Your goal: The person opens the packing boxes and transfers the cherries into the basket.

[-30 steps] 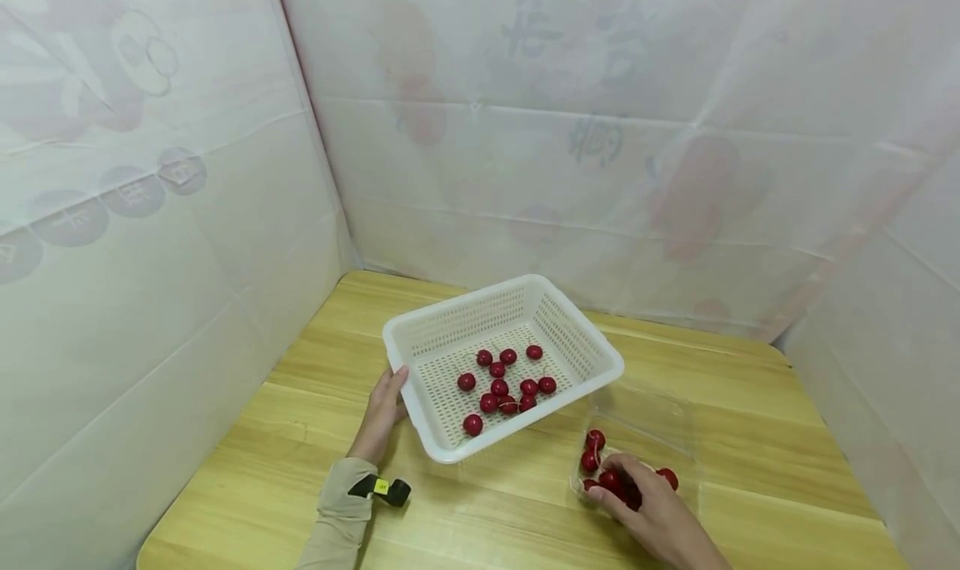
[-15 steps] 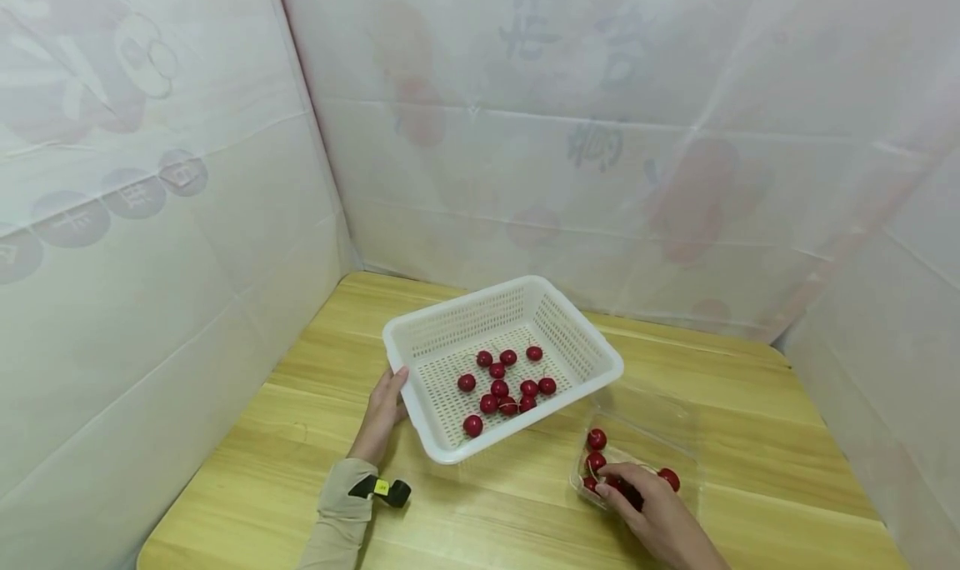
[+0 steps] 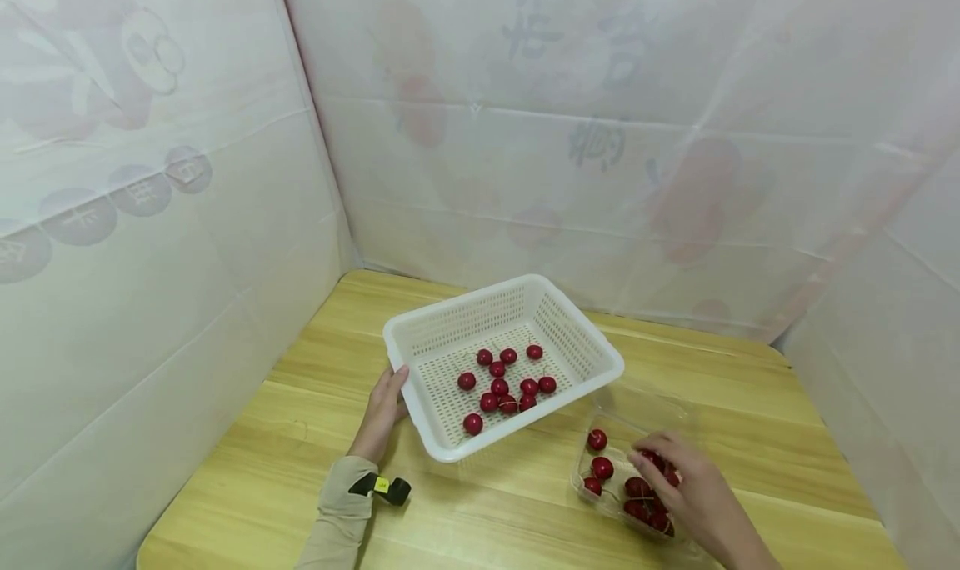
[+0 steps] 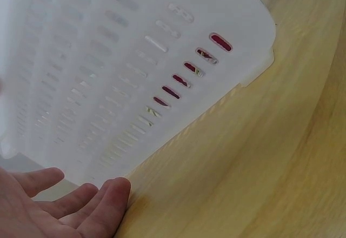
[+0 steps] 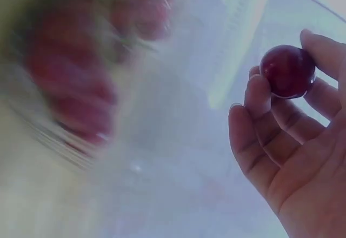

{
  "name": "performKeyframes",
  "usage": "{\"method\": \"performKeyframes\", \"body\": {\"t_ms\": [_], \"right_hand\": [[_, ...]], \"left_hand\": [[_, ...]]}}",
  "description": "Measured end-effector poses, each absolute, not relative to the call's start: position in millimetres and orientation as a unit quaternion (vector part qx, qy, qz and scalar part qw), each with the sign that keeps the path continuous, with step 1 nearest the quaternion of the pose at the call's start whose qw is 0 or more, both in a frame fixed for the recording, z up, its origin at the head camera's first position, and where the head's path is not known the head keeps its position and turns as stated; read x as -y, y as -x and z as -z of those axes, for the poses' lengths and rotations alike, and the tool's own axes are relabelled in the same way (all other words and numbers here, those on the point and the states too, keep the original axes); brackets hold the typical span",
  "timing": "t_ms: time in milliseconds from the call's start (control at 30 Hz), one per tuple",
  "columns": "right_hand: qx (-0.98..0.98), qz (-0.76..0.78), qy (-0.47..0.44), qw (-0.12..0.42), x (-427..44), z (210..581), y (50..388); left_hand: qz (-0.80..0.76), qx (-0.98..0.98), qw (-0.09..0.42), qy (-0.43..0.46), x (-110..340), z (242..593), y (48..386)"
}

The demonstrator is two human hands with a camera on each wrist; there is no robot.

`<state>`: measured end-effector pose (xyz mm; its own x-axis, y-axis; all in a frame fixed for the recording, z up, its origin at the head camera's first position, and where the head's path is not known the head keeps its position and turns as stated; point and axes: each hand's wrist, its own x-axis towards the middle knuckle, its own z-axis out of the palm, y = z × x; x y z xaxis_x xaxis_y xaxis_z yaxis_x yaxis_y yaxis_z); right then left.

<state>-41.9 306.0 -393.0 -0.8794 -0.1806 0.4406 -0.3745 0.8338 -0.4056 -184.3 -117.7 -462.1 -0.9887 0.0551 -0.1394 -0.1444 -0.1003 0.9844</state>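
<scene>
A white plastic basket [image 3: 431, 441] with slotted walls sits on the table, several red cherries [image 3: 472, 424] scattered over its bottom. At its left end my left hand [image 3: 381, 412] grips the rim, thumb on top; in the left wrist view the fingers [image 4: 108, 208] lie by the outer wall. My right hand [image 3: 693, 491] is above a clear plastic box [image 3: 581, 482] with several more cherries in it. Between thumb and fingertips it pinches one cherry [image 5: 287, 71], plain in the right wrist view. The box's contents are blurred there, and the hand partly covers them in the head view.
The box's clear lid [image 3: 648, 407] lies folded back toward the basket. Pale printed curtains [image 3: 525, 178] enclose the wooden table [image 3: 300, 470] at the back and on both sides. A black strap with a camera [image 3: 390, 491] is on the left wrist.
My right hand has drawn up and to the right from the heap in the box, uncovering several cherries there. The left hand and the basket have stayed in place.
</scene>
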Motion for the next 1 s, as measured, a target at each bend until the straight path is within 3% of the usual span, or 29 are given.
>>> {"method": "performKeyframes", "body": {"t_ms": [300, 667, 800, 1000], "right_hand": [[0.924, -0.185, -0.219, 0.254, -291.4, 341.2, 85.4], [0.929, -0.181, -0.292, 0.135, -223.6, 347.5, 148.2], [0.932, -0.184, -0.297, 0.098, -211.0, 360.2, 156.0], [0.937, -0.162, -0.295, 0.090, -206.0, 375.0, 156.7]], "left_hand": [[-0.736, -0.672, 0.067, 0.036, 119.4, 459.7, 184.2], [-0.745, -0.664, 0.055, 0.007, 117.2, 466.6, 182.5], [-0.750, -0.659, 0.057, 0.001, 116.3, 470.0, 182.0], [-0.755, -0.653, 0.053, -0.004, 118.1, 468.7, 181.6]]}}
